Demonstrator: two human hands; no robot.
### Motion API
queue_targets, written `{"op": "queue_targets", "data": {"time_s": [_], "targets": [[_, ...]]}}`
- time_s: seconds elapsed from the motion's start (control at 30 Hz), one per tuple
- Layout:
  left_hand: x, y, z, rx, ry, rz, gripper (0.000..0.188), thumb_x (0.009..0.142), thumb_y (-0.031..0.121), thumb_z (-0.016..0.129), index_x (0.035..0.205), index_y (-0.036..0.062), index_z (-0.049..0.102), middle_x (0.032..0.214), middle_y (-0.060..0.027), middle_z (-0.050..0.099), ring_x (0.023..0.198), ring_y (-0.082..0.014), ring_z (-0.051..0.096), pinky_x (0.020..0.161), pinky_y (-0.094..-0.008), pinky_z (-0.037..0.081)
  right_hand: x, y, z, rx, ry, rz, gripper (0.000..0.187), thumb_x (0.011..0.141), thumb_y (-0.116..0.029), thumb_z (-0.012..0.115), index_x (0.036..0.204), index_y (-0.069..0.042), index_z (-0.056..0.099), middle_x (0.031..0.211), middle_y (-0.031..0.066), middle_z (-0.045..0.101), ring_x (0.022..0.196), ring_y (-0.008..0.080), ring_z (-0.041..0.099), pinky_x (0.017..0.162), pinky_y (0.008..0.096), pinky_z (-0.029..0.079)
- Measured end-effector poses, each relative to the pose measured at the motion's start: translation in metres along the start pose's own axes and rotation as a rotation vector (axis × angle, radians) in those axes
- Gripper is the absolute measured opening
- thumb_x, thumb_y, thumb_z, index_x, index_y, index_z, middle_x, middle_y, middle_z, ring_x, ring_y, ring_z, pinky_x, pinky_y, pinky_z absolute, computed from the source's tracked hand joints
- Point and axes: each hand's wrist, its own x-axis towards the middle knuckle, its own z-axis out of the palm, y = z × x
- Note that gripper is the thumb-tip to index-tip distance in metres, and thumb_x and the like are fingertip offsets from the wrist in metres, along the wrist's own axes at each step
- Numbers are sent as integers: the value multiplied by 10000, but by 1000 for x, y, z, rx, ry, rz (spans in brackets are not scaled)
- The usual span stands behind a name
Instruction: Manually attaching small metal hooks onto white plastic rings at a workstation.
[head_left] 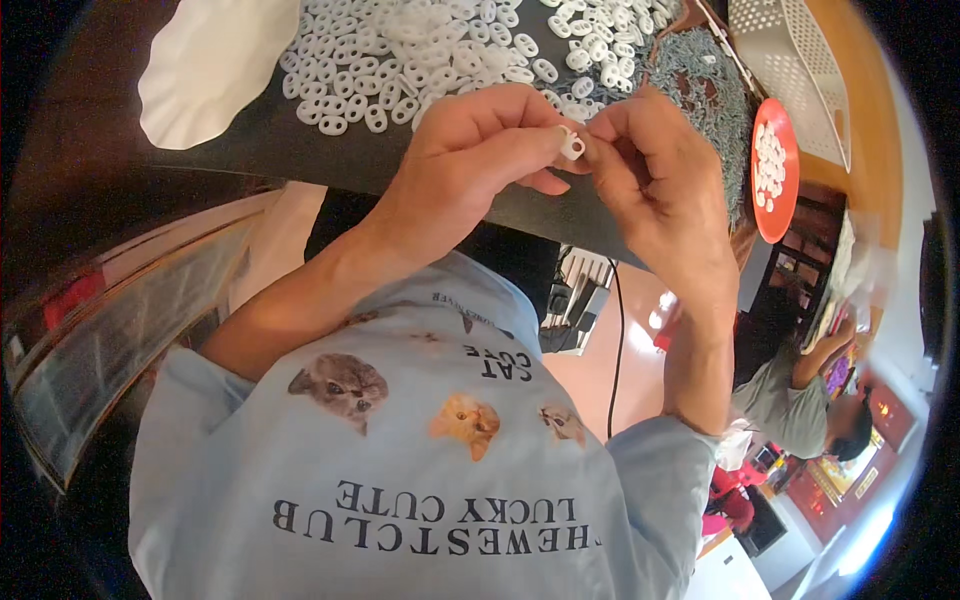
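Note:
Over the dark tabletop's front edge, both hands meet at fingertip height. My left hand point(475, 145) pinches a small white plastic piece point(573, 147) between thumb and finger; a round hole shows in it. Close against the piece, my right hand point(668, 175) has its thumb and fingers pressed together. What those right fingertips hold, if anything, is too small to make out. Just beyond the hands lies a heap of white oval two-hole plastic pieces point(375, 75). Right of it spreads a pile of small grey-blue bits point(705, 95), their kind unclear.
A white wavy-rimmed dish point(205, 75) lies at the far left of the dark table point(250, 145). At the right stand a red plate point(789, 205) with white pieces on it and a white perforated basket point(805, 75). Another person point(800, 405) is at the right.

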Motion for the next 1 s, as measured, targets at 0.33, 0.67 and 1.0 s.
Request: {"op": "queue_targets", "data": {"time_s": [0.33,0.67,1.0], "targets": [[-3,-8,-4,-57,-11,-27,223,916,153,498,1008,-22,601,977,-105,652,924,-167,634,777,-285,538,-3,-2,0,-156,-89,-78,138,787,-24,611,919,-38,573,786,127,521,695,331,579,578,404,482],[-10,-8,-3,9,-11,43,151,904,121,542,947,-4,615,925,-68,649,856,-104,617,711,-247,499,-7,-13,-2,517,-55,305,97,916,-78,567,914,19,567,786,-15,544,716,48,467,631,197,380],[-14,-9,-13,53,-92,13,150,915,132,523,915,1,595,840,-52,624,713,-79,575,616,-222,483,-4,-17,6,625,-142,374,135,928,-135,576,926,-1,563,775,-59,494,682,16,392,589,169,302]]}}
